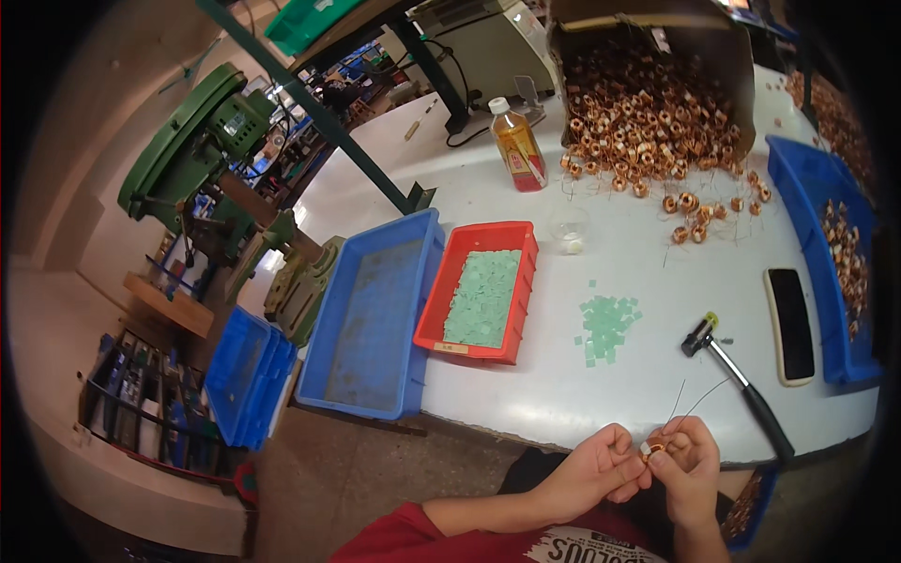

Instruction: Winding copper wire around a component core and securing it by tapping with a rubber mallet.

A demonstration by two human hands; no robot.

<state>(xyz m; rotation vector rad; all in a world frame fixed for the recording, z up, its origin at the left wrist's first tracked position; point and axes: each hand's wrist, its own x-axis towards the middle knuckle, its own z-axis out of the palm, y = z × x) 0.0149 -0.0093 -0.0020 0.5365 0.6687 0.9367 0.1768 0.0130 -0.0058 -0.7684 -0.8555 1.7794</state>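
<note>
Copper coil: one wire-wound piece (652, 453) is up between the two hands, near the wearer's body, just off the near edge of the tabletop (554, 399).
Left hand: curled in (608, 466), its fingers seeming to grip the coil's left side; the exact fingertip contact is partly hidden.
Right hand: pinching the coil (690, 462) between thumb and fingers from the right.
Wire leads: two thin strands (679, 399) rise from the coil, away from the wearer; one runs nearly straight, leaning slightly right, the other bows further right.
Coil axis: the body looks squat, with no clear long axis; the leads give its direction, and which way the opening faces is too small to tell.
Stage: this one coil seems midway through handling, since both hands are on it; a pale patch shows on it, but whether that is a fixed-on piece cannot be told.
Coils remaining: a large heap (648, 117) spills from the tipped bin, with a loose cluster (690, 206) nearer, so much appears left.
Green squares: a loose pile (610, 324) lies on the tabletop, and more fill the red tray (525, 305).
Right-hand blue tray: it (815, 249) holds further coils; whether these are finished is unclear.
</note>
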